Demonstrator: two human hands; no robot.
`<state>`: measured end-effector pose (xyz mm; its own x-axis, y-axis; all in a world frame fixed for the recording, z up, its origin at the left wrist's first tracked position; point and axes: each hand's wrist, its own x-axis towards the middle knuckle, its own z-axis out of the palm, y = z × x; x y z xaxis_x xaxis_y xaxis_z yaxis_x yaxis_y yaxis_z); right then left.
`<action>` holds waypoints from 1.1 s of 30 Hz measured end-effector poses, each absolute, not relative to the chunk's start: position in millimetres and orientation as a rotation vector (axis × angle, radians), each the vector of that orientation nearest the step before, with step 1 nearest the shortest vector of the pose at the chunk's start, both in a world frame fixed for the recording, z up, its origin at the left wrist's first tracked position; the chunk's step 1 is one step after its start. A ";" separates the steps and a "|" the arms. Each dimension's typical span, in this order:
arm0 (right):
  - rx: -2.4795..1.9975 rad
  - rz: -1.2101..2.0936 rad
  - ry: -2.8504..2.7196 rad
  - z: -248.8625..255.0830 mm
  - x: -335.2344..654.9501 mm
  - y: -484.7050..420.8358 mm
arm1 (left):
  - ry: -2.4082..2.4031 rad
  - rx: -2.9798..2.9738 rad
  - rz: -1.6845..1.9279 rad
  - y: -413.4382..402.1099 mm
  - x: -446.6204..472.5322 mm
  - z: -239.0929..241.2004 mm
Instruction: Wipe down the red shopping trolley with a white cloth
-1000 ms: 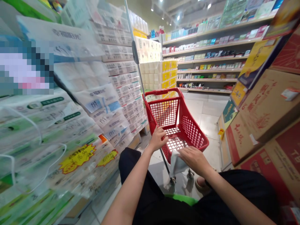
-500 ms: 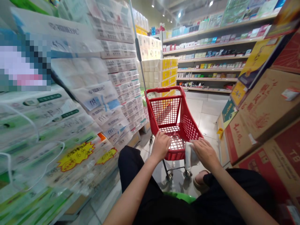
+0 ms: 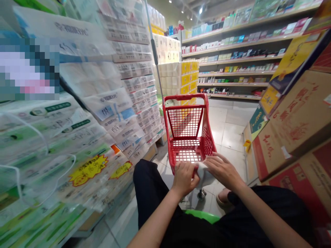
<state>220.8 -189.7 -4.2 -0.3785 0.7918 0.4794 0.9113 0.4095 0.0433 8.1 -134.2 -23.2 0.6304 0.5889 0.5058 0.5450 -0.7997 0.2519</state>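
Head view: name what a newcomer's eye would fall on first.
The red plastic shopping cart at centre probably comes first, the left hand at its near end, the right hand holding a white cloth there. Next come spiky yellow price signs at lower left and brown-and-red cardboard boxes stacked at right.

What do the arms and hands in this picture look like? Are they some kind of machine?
No, they are a person's own. The left hand and right hand each have ordinary human fingers, with no gloves, rings or watch visible. Both forearms are bare, with no sleeves, cables or markings that I can make out.
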 end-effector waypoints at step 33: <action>-1.572 -0.138 -2.053 24.0 293.3 -141.1 | 1.017 2.741 0.884 -130.5 16.1 -20.2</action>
